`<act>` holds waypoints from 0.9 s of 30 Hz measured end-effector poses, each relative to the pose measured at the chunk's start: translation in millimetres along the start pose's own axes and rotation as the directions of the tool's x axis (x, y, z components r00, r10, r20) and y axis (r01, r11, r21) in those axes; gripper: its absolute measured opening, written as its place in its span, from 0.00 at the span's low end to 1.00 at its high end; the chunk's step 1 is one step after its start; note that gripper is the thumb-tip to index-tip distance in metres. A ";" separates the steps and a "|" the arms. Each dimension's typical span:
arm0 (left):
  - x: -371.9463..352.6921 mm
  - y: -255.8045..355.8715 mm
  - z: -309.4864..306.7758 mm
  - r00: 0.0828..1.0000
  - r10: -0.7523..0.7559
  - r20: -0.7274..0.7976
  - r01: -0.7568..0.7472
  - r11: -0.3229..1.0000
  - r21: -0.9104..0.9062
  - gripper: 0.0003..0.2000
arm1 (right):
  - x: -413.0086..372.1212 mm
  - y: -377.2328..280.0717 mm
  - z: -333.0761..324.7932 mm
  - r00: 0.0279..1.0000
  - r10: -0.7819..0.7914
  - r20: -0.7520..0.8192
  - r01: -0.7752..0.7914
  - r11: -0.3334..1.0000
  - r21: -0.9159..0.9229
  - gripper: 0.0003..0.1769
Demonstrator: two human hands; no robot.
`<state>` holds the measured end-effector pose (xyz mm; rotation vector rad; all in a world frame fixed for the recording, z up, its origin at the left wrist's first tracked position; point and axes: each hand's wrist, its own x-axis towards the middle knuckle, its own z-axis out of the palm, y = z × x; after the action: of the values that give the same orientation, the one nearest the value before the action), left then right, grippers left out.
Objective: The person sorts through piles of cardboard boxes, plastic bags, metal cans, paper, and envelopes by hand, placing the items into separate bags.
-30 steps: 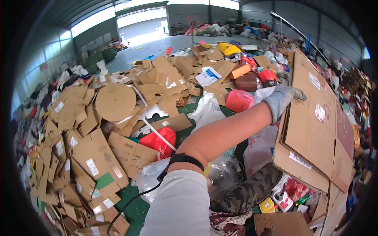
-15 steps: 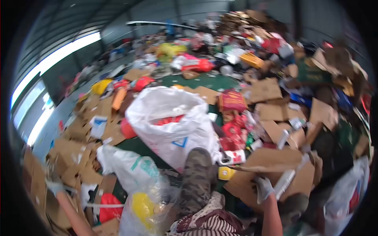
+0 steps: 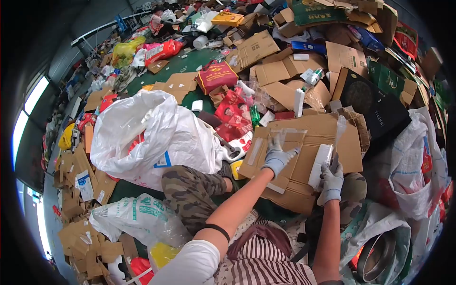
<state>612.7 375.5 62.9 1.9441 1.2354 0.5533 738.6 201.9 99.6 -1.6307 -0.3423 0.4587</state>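
Many cartons (image 3: pixel 259 50) litter the green floor (image 3: pixel 179 66) before a grey wall (image 3: pixel 90 26). The left hand (image 3: pixel 279 159) spreads wide over a cardboard sheet (image 3: pixel 302 173); what the curled right hand (image 3: pixel 331 181) holds is unclear.

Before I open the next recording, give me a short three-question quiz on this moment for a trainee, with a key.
1. True or false: the right hand is bare.

2. Multiple choice: what lies directly beneath the spread fingers of the left hand?
A) a round metal pan
B) a flattened brown cardboard box
C) a black printed box

3. Fill in the blank: the large white plastic sack with the open mouth sits to the ____ of the cardboard box in the picture.

Key:
1. False; it wears a grey fabric glove.
2. B
3. left
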 end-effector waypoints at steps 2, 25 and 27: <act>-30.1 30.3 33.0 0.947 -0.171 0.273 0.109 0.968 0.228 0.49 | 3.1 30.0 -4.6 0.954 -0.262 -0.149 0.209 0.930 -0.302 0.25; -75.8 -48.6 -101.7 0.922 0.116 0.370 0.227 0.612 -0.757 0.36 | -14.0 -54.9 142.9 0.864 -0.027 0.502 0.064 0.996 -0.055 0.54; -80.4 -82.4 -92.8 0.926 -0.020 0.377 0.325 0.553 -0.767 0.31 | -30.0 -81.3 129.1 0.826 -0.054 0.561 0.272 0.910 -0.312 0.62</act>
<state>466.0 357.7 59.1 1.0189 0.7175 0.5359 653.5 309.1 173.4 -1.8016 -1.0552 0.7575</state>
